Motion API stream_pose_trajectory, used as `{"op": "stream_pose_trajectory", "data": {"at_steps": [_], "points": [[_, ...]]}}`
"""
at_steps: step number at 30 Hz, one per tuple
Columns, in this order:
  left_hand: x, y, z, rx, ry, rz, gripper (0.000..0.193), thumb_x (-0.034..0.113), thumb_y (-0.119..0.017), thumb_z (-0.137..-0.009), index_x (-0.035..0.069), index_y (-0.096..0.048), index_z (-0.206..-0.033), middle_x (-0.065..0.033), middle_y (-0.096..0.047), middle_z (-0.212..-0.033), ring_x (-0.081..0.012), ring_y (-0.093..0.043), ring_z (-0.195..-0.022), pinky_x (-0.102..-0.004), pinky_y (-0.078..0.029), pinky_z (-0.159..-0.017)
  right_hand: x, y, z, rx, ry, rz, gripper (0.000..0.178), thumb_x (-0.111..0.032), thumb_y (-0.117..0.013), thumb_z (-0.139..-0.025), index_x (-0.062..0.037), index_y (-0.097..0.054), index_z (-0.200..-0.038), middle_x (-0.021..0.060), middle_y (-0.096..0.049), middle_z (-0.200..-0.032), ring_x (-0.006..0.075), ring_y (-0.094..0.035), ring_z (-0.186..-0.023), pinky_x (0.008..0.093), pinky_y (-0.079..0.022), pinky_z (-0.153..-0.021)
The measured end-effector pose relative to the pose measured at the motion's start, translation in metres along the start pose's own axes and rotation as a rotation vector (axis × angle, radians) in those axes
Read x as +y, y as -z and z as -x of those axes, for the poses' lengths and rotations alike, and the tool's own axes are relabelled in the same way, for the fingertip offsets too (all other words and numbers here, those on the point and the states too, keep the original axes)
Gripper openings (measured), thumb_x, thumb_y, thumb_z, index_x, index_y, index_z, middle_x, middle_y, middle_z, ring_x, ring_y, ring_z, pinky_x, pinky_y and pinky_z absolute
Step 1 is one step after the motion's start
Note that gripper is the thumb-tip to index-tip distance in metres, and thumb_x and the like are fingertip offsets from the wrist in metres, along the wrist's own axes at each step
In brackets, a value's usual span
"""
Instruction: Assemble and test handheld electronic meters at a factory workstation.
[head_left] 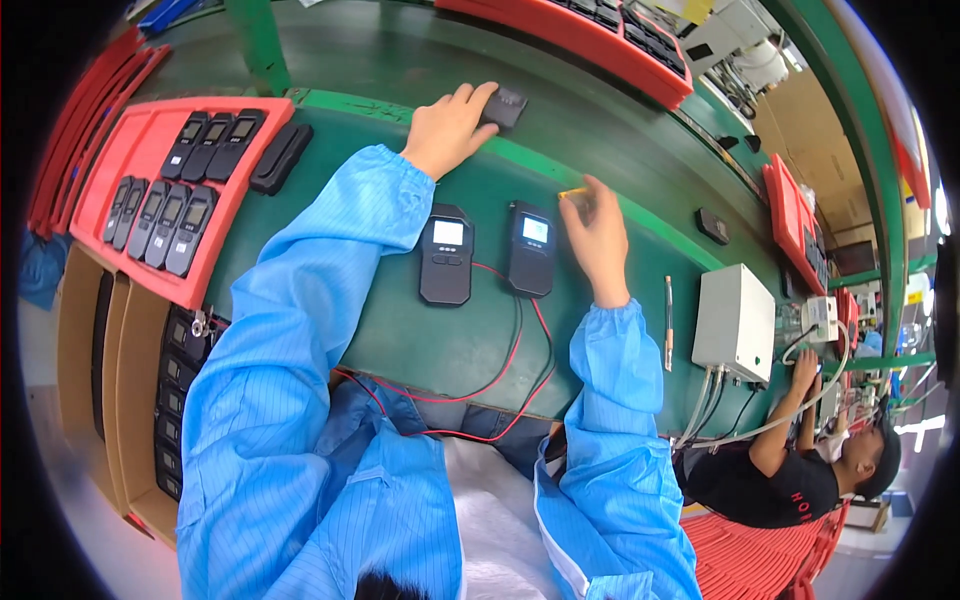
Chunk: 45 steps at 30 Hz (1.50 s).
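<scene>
Two black handheld meters with lit screens lie on the green bench before me, a left meter (446, 255) and a right meter (531, 250). Red and black wires run from beneath the right one toward my lap. Reaching over the dark belt, my left hand (446, 130) has its thumb and forefinger at the near end of a dark, box-shaped device (506, 106), closed about it. My right hand (598, 240) is beyond and right of the right meter, its thumb and forefinger pinching a small yellow piece (573, 193), mostly hidden by the fingers.
At left, a red tray (228, 215) holds several meters, with a black case (282, 158) beside it. A cardboard box (135, 400) of devices stands below. To the right are a pen-like stick (668, 325), a white control box (735, 322) with cables, and a co-worker (790, 470).
</scene>
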<state>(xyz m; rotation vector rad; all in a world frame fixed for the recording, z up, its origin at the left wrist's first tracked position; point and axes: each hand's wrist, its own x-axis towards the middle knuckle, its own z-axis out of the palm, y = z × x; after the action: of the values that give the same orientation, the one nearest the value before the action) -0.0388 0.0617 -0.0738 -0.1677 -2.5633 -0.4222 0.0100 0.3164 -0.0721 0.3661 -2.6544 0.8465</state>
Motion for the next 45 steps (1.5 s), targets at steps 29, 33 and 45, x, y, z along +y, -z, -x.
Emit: {"op": "stream_pose_trajectory", "data": {"at_steps": [29, 33, 45], "points": [[-0.182, 0.104, 0.112, 0.126, 0.632, -0.724, 0.052, 0.050, -0.051, -0.091, 0.012, -0.058, -0.127, -0.0108, -0.055, -0.133, -0.0290, -0.052, -0.121, -0.0511, -0.039, -0.101, -0.004, 0.002, -0.003, -0.081, -0.124, -0.083, 0.043, -0.040, -0.073, -0.082, -0.0042, -0.066, -0.105, 0.0014, -0.058, -0.067, 0.0119, -0.053, -0.060, 0.0294, -0.041, -0.055], [-0.187, 0.122, 0.162, 0.464, 0.270, -0.542, 0.038, 0.038, -0.057, -0.090, 0.015, -0.064, -0.119, -0.0055, -0.060, -0.125, -0.0284, -0.054, -0.115, -0.0527, -0.040, -0.096, 0.000, -0.003, -0.005, -0.105, -0.106, -0.113, 0.043, -0.040, -0.073, -0.083, -0.0038, -0.066, -0.105, 0.0012, -0.058, -0.067, 0.0097, -0.052, -0.061, 0.0282, -0.040, -0.055], [-0.240, 0.167, 0.437, 0.398, 0.996, -0.244, 0.028, 0.026, -0.057, -0.090, 0.006, -0.063, -0.110, -0.0178, -0.060, -0.112, -0.0360, -0.055, -0.108, -0.0417, -0.043, -0.095, -0.002, -0.003, -0.007, -0.084, -0.113, -0.111, 0.041, -0.039, -0.071, -0.086, -0.0039, -0.066, -0.106, -0.0009, -0.055, -0.064, 0.0068, -0.046, -0.060, 0.0261, -0.035, -0.055]]}}
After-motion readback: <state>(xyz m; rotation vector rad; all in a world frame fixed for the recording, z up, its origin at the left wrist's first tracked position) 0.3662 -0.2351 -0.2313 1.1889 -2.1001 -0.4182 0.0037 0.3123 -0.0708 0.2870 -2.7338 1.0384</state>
